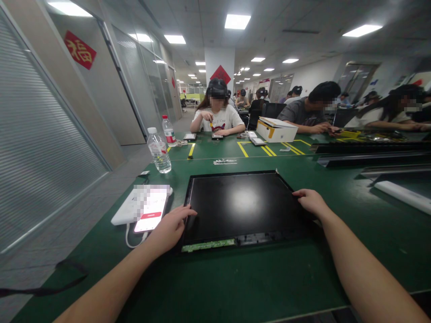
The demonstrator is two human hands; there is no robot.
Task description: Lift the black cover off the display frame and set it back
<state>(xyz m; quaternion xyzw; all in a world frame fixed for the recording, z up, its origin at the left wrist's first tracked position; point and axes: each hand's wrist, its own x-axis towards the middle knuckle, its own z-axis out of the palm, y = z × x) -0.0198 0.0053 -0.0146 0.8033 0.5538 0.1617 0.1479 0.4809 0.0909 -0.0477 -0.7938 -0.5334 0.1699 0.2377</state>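
A black LCD panel [232,206] in a thin dark frame lies on the green table before me. Along its near edge runs a narrow green circuit board strip [208,245]. My left hand [175,224] grips the panel's left edge, its index finger reaching over the frame onto the screen; the lower fingers are partly hidden. On the opposite side, my right hand [311,202] closes on the right edge, fingertips at the frame. Close to my left hand, a lit phone [151,211] with a white cable rests against a white device [124,208].
Two water bottles, a clear one [159,152] and a red-capped one [169,131], stand at the back left. A white box [276,130] sits farther back. Dark metal strips [367,158] and a white bar [404,196] lie rightward. A co-worker [218,110] sits opposite.
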